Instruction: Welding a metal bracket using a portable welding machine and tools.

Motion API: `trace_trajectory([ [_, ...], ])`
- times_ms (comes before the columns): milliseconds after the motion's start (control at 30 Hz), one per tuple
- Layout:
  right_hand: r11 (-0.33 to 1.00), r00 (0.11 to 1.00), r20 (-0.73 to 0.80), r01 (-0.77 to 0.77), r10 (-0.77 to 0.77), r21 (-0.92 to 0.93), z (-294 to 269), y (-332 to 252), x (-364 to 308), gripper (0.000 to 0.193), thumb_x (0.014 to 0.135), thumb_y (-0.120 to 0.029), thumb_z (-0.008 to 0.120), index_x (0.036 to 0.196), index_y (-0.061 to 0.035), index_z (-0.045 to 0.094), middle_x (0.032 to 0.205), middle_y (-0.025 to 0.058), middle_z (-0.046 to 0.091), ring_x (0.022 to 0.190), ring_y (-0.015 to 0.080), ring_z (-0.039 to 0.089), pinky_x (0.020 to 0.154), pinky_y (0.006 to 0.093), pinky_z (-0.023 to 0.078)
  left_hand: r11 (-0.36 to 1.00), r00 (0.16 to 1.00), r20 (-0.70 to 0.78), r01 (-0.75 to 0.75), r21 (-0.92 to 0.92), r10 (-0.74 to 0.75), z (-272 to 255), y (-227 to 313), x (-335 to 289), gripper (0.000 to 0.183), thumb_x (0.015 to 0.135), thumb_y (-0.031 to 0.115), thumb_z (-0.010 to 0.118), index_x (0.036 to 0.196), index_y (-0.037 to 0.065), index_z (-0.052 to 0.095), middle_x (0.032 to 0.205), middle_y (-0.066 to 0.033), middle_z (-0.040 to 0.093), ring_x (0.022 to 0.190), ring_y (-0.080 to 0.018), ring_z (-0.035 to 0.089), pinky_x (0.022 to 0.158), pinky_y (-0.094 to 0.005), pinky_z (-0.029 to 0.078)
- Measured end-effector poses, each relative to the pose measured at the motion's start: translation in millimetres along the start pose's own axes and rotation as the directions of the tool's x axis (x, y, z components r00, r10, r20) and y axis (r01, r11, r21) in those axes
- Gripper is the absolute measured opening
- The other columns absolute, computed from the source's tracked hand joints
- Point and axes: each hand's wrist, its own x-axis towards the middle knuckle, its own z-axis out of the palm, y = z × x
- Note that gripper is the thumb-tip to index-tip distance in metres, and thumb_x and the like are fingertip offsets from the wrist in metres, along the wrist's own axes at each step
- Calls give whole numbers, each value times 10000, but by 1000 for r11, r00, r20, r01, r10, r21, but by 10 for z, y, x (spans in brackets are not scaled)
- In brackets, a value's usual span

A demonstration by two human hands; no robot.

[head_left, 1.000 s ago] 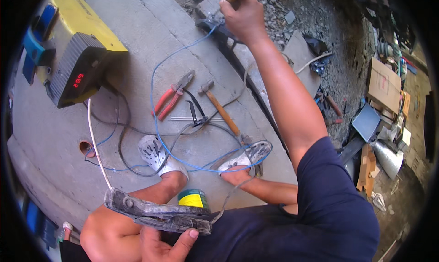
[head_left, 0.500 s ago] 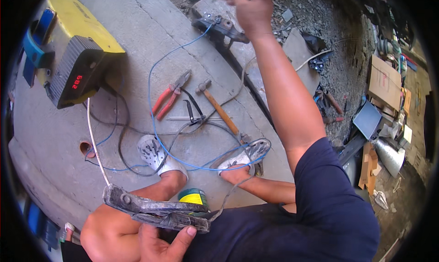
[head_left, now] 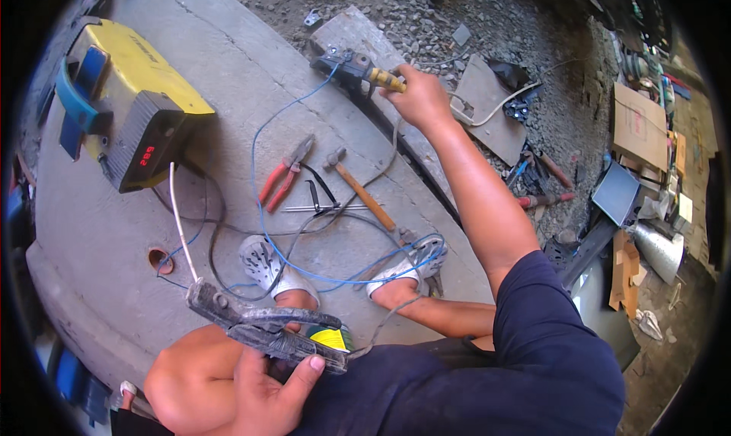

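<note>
The right hand (head_left: 421,97) is stretched far out with its fingers wrapped tight round the yellow grip of a dark tool (head_left: 354,69) lying on a grey slab at the far edge of the concrete platform (head_left: 99,245), beyond the yellow welding machine (head_left: 126,105) and to its right. The left hand (head_left: 263,383) sits close to the body, on the near side of that machine, thumb and fingers closed around the handles of a worn electrode holder (head_left: 263,325) with a white rod (head_left: 181,223) sticking up from its jaws toward the machine. Between the machine and the outstretched arm lie red-handled pliers (head_left: 283,178), a wooden-handled hammer (head_left: 359,188) just right of them, and a small dark metal tool beside both. A blue wire (head_left: 263,200) loops from the held tool back past the pliers to the person's feet, which wear white perforated sandals (head_left: 266,265). A roll of yellow tape (head_left: 329,337) shows just behind the holder. Right of the platform, well away from the machine, are gravel, cardboard and metal scrap.
</note>
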Motion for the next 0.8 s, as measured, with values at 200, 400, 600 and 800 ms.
trace_trajectory([
  [200, 996, 997, -21, 72, -73, -53, -24, -43, 39, 367, 928, -414, 834, 1041, -83, 724, 950, 225, 778, 949, 471, 745, 809, 577, 565, 965, 973, 135, -205, 162, 184, -202, -331, 40, 643, 1008, -29, 760, 1573, -38, 454, 1456, -127, 606, 1300, -188, 617, 1117, -370, 519],
  [400, 983, 985, 6, 172, -171, -72, -778, -398, -540, 336, 942, -372, 817, 1009, -57, 720, 934, 228, 767, 906, 467, 746, 785, 567, 570, 992, 991, 43, -124, -25, 125, -98, -214, -35, 587, 993, -9, 774, 1517, -40, 510, 1427, -128, 630, 1271, -194, 638, 1116, -360, 504],
  [600, 974, 977, 32, 205, -209, 95, -1486, -273, -1943, 242, 894, -205, 866, 989, -53, 704, 877, 194, 741, 787, 414, 734, 707, 482, 572, 997, 997, -13, -73, 7, 73, -107, 20, -150, 488, 1024, -27, 741, 1466, -11, 536, 1388, -141, 670, 1276, -222, 655, 1127, -370, 517],
  [800, 933, 966, 16, 245, -258, 265, -1780, -270, -2955, 402, 803, -194, 943, 1118, -7, 778, 902, 157, 766, 733, 333, 746, 664, 379, 557, 989, 998, 40, -57, 137, 52, -244, -122, -182, 527, 1024, 56, 754, 1497, -30, 537, 1404, -149, 663, 1268, -222, 655, 1118, -361, 508],
])
